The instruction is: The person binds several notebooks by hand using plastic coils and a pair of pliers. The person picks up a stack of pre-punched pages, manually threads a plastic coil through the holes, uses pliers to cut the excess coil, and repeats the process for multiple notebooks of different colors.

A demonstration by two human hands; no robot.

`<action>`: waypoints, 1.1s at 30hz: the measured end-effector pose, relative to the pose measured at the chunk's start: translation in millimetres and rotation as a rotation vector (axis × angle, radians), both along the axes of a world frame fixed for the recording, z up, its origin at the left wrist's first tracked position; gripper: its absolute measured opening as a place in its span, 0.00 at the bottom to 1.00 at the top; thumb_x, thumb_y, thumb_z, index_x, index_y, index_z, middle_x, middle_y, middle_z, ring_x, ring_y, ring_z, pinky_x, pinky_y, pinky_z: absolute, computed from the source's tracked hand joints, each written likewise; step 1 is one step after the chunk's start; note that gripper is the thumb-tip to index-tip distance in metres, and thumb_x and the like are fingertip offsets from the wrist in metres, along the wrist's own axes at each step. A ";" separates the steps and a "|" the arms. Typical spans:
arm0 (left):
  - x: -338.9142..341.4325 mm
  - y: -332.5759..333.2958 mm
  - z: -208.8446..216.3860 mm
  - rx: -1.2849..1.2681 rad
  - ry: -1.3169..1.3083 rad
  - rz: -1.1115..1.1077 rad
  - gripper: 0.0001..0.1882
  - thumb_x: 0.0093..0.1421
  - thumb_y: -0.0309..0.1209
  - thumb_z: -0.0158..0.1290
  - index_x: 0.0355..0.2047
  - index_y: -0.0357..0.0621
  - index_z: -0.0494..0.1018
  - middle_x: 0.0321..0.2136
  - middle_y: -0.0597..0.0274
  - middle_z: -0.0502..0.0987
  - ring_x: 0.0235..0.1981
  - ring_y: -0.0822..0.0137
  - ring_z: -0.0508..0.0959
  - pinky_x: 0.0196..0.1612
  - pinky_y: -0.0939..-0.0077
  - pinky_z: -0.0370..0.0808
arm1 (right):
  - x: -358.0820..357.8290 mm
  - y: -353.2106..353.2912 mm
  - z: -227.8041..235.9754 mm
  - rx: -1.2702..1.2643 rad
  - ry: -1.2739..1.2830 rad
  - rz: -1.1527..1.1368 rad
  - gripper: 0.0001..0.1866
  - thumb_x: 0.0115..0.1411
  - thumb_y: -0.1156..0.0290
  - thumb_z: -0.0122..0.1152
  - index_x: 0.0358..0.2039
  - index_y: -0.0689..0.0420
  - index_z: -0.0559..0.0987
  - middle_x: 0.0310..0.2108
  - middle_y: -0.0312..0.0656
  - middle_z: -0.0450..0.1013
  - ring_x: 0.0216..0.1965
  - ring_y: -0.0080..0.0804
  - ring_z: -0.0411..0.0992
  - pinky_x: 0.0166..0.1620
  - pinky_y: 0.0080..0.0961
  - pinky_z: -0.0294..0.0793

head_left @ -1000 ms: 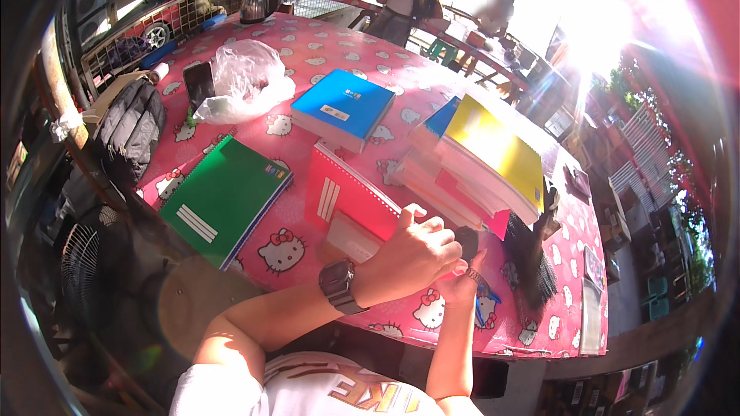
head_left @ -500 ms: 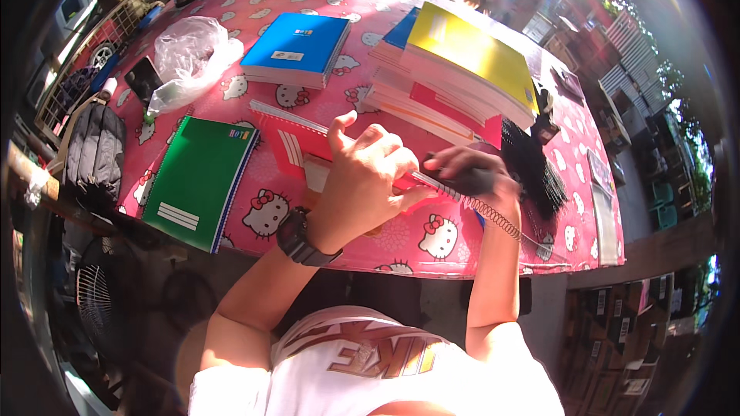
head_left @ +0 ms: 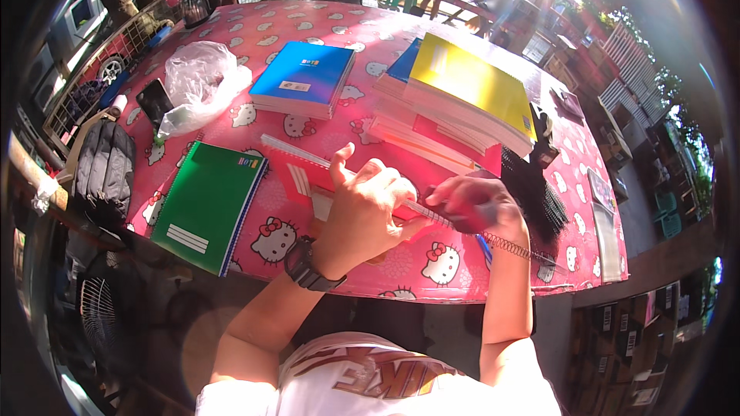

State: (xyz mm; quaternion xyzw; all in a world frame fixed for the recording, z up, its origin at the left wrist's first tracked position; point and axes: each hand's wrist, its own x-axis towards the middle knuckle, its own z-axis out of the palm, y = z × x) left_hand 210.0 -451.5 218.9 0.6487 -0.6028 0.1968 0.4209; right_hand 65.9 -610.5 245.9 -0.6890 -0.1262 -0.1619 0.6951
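Observation:
My left hand, with a black watch on its wrist, grips a red notebook by the bound edge, which points toward my right hand. A thin metal spiral coil runs from that edge under my right hand and trails loose past the wrist. The right fingers are curled in at the coil and blurred by motion; a dark patch in the palm cannot be made out. A green spiral notebook lies left of the red one. Behind my hands stands a tall pile topped by a yellow notebook.
A stack of blue notebooks sits at the back, beside a clear plastic bag and a phone. Black coils lie right of the pile. A dark bag is at the table's left edge. People stand beyond the far edge.
The view has tilted up, so everything sits lower in the picture. My right fingers have shifted slightly along the notebook's edge; the left hand keeps its grip.

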 end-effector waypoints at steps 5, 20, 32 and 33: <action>13.8 4.1 7.2 0.021 0.015 0.053 0.18 0.42 0.52 0.61 0.20 0.52 0.75 0.22 0.70 0.74 0.34 0.67 0.73 0.58 0.46 0.47 | -0.4 -10.1 6.7 0.044 -0.038 -0.171 0.31 0.53 0.44 0.57 0.36 0.66 0.78 0.36 0.43 0.75 0.39 0.25 0.71 0.44 0.24 0.68; 22.9 10.0 -2.9 -0.068 -0.049 0.237 0.25 0.43 0.59 0.57 0.26 0.50 0.75 0.25 0.67 0.73 0.36 0.65 0.71 0.59 0.39 0.43 | 22.4 -17.1 16.1 -0.246 0.208 -0.110 0.34 0.53 0.42 0.52 0.37 0.67 0.78 0.40 0.46 0.74 0.43 0.30 0.71 0.49 0.25 0.66; 26.2 11.6 -1.6 -0.076 0.117 0.163 0.34 0.41 0.60 0.60 0.39 0.47 0.70 0.22 0.66 0.71 0.34 0.65 0.72 0.62 0.41 0.42 | 51.6 -15.0 10.0 -0.700 0.566 -0.369 0.33 0.56 0.44 0.48 0.37 0.67 0.76 0.38 0.53 0.73 0.44 0.41 0.71 0.49 0.32 0.67; 28.1 11.3 -1.4 -0.097 0.136 0.157 0.35 0.41 0.59 0.60 0.41 0.46 0.69 0.21 0.66 0.70 0.34 0.64 0.72 0.62 0.40 0.41 | 53.3 -10.5 12.1 -0.716 0.557 -0.365 0.33 0.56 0.44 0.48 0.37 0.67 0.76 0.38 0.53 0.73 0.44 0.41 0.71 0.49 0.32 0.67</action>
